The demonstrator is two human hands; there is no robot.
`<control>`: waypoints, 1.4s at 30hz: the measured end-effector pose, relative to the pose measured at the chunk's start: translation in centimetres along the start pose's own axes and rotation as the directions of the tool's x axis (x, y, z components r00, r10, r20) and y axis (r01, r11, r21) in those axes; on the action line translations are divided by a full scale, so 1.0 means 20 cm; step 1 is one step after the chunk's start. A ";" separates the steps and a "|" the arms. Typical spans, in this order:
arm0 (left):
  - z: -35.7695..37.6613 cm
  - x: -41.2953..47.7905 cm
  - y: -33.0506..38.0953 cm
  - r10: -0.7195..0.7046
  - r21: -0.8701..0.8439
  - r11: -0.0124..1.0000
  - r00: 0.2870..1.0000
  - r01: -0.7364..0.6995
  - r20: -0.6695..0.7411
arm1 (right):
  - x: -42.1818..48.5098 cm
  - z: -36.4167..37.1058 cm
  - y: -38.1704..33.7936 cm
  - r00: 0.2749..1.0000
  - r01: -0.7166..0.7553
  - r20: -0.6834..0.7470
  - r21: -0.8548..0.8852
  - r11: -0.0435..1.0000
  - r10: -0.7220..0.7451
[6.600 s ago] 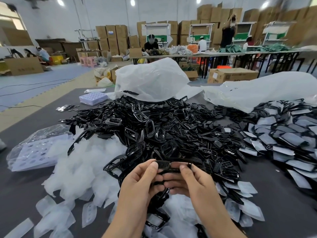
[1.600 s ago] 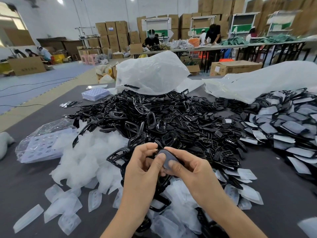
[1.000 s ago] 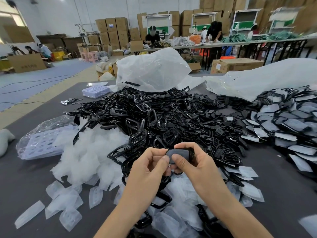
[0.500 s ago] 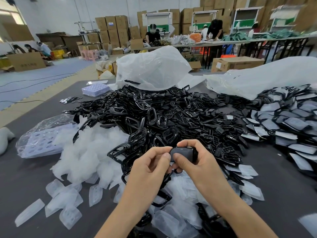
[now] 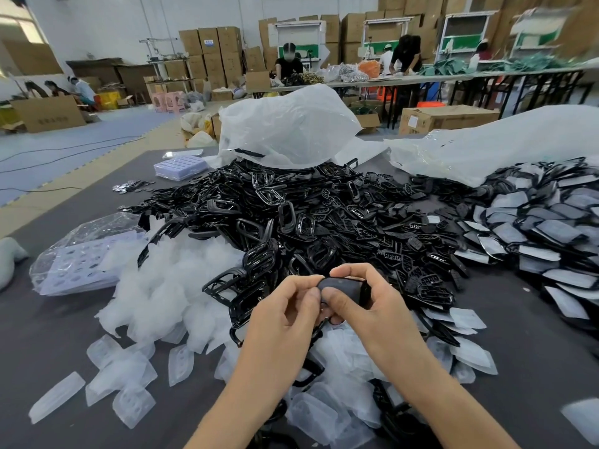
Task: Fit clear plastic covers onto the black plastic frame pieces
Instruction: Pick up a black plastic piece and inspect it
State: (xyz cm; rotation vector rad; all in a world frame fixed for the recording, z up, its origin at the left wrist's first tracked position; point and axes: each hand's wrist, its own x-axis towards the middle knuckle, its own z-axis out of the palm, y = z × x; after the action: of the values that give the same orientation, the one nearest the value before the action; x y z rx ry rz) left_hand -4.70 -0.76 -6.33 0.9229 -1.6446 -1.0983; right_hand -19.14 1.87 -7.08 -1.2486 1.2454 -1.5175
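Note:
Both hands hold one small black frame piece [image 5: 349,285] with a clear cover on it, just above the table in front of me. My left hand [image 5: 285,314] pinches its left end between thumb and fingers. My right hand [image 5: 363,298] grips its right side, thumb pressing on the face and forefinger curled over the top. A big heap of loose black frame pieces [image 5: 324,218] lies beyond the hands. A pile of clear plastic covers [image 5: 168,286] spreads to the left and under my wrists.
Covered frame pieces [image 5: 544,231] are heaped at the right. White plastic bags [image 5: 288,128] lie at the back of the dark table [image 5: 48,322]. A clear bag of trays [image 5: 81,257] sits at the left. People work at distant tables among stacked cartons.
The hands have turned the frame piece and shifted their grip; my right thumb now presses lower on its face. The piles have not moved.

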 end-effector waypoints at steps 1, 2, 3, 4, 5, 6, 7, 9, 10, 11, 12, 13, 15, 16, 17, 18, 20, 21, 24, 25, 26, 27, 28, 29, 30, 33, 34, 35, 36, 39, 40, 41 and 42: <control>0.00 0.00 0.00 0.009 0.009 1.000 1.000 -0.009 0.004 | 0.00 0.00 0.00 1.000 -0.008 -0.007 0.009 1.000 0.008; 0.00 -0.01 0.01 0.018 0.013 1.000 1.000 -0.018 0.009 | 0.00 -0.01 0.00 1.000 -0.013 -0.013 0.014 1.000 0.013; 0.00 -0.01 0.01 0.027 0.015 1.000 1.000 -0.027 0.013 | 0.00 -0.01 0.00 1.000 -0.019 -0.019 0.018 1.000 0.019; 0.01 -0.01 0.01 0.033 0.016 0.999 0.999 -0.034 0.016 | 0.00 -0.01 0.00 0.999 -0.026 -0.023 0.024 0.999 0.027; 0.01 -0.01 0.01 0.035 0.011 0.999 0.999 -0.035 0.019 | 0.00 -0.02 0.00 0.999 -0.035 -0.027 0.030 0.999 0.035; 0.02 -0.01 0.01 0.032 0.001 0.999 0.999 -0.032 0.020 | 0.00 -0.02 0.00 0.999 -0.041 -0.027 0.030 0.999 0.042; 0.02 -0.01 0.01 0.028 -0.009 1.000 0.999 -0.028 0.018 | 0.00 -0.01 0.01 0.999 -0.044 -0.023 0.024 0.999 0.044; 0.02 0.00 0.00 0.013 -0.028 1.000 1.000 -0.013 0.010 | 0.00 -0.01 0.01 0.999 -0.043 -0.001 0.019 0.999 0.043; 0.02 0.00 0.00 0.005 -0.033 0.999 1.000 -0.005 0.004 | 0.00 -0.01 0.01 0.999 -0.042 0.013 0.018 0.999 0.042; 0.01 0.00 0.00 -0.001 -0.028 1.000 1.000 0.001 -0.005 | 0.00 -0.01 0.00 0.999 -0.041 0.025 0.017 0.999 0.041; 0.01 0.00 -0.01 -0.003 -0.005 1.000 1.000 0.003 -0.019 | 0.00 -0.01 0.00 0.999 -0.041 0.034 0.022 0.999 0.040; 0.01 0.01 -0.01 -0.001 0.033 0.999 0.999 0.003 -0.041 | 0.00 0.00 0.00 0.998 -0.044 0.039 0.037 0.998 0.043; 0.01 0.01 -0.03 0.007 0.097 0.995 0.995 0.002 -0.097 | 0.00 0.01 0.00 0.998 -0.058 0.037 0.098 0.993 0.055; 0.01 0.01 -0.03 0.009 0.104 0.995 0.993 0.003 -0.119 | 0.00 0.01 0.00 0.998 -0.060 0.031 0.135 0.989 0.056; 0.01 0.02 -0.03 0.007 0.104 0.995 0.992 0.007 -0.129 | 0.00 0.02 0.00 0.998 -0.056 0.021 0.163 0.985 0.053; 0.00 0.01 -0.03 -0.001 0.101 0.995 0.992 0.014 -0.129 | -0.01 0.02 0.01 0.999 -0.049 0.008 0.176 0.983 0.049; 0.00 0.01 -0.02 -0.022 0.086 0.996 0.993 0.032 -0.117 | -0.01 0.03 0.01 0.999 -0.039 -0.018 0.177 0.983 0.043; 0.00 0.01 -0.02 -0.028 0.073 0.997 0.993 0.036 -0.112 | 0.00 0.03 0.01 0.999 -0.037 -0.025 0.175 0.984 0.042; 0.01 0.01 -0.02 -0.026 0.024 0.999 0.994 0.029 -0.105 | 0.00 0.02 0.01 0.999 -0.027 -0.023 0.175 0.984 0.031; 0.01 0.01 -0.02 -0.021 0.018 1.000 0.995 0.023 -0.102 | 0.00 0.02 0.01 0.999 -0.024 -0.021 0.186 0.982 0.029; 0.01 0.01 -0.02 -0.016 0.017 1.000 0.995 0.017 -0.101 | 0.00 0.03 0.01 0.999 -0.025 -0.018 0.204 0.979 0.030; 0.00 0.01 -0.02 -0.010 0.017 1.000 0.995 0.012 -0.103 | 0.00 0.03 0.01 0.999 -0.030 -0.014 0.229 0.973 0.034; 0.00 0.02 -0.02 -0.003 0.014 1.000 0.994 0.005 -0.109 | 0.00 0.03 0.01 0.999 -0.036 -0.008 0.256 0.966 0.040; 0.00 0.02 -0.02 0.004 0.006 1.000 0.993 -0.003 -0.118 | 0.00 0.03 0.02 0.999 -0.045 0.000 0.285 0.957 0.047; 0.00 0.02 -0.02 0.011 -0.003 1.000 0.992 -0.012 -0.127 | 0.00 0.04 0.02 0.999 -0.053 0.012 0.312 0.949 0.052; 0.00 0.02 -0.03 0.032 -0.012 0.999 0.991 -0.034 -0.128 | 0.01 0.04 0.02 0.997 -0.080 0.035 0.362 0.929 0.072; 0.00 0.02 -0.03 0.038 -0.012 0.999 0.992 -0.040 -0.124 | 0.01 0.03 0.02 0.996 -0.090 0.038 0.379 0.921 0.082; 0.00 0.01 -0.03 0.042 -0.011 0.999 0.992 -0.044 -0.121 | 0.01 0.03 0.01 0.995 -0.101 0.043 0.396 0.913 0.091; 0.00 0.02 -0.03 0.046 -0.009 0.999 0.992 -0.048 -0.119 | 0.01 0.03 0.01 0.994 -0.113 0.050 0.413 0.904 0.101; 0.00 0.01 -0.04 0.058 0.007 0.998 0.992 -0.057 -0.113 | 0.01 0.02 0.00 0.989 -0.149 0.064 0.449 0.881 0.135; 0.00 0.01 -0.04 0.063 0.014 0.998 0.992 -0.061 -0.111 | 0.01 0.02 0.00 0.988 -0.157 0.066 0.449 0.879 0.142; 0.00 0.01 -0.04 0.068 0.019 0.998 0.992 -0.067 -0.106 | 0.01 0.02 0.00 0.986 -0.164 0.069 0.445 0.881 0.149; 0.01 0.00 -0.04 0.075 0.024 0.997 0.992 -0.073 -0.102 | 0.01 0.02 0.00 0.986 -0.169 0.071 0.434 0.885 0.153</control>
State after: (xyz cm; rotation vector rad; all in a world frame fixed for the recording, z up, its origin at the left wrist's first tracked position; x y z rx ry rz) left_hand -4.76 -1.08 -7.11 0.9098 -1.5955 -0.9698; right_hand -18.79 1.64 -7.01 -0.8477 0.8886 -1.5374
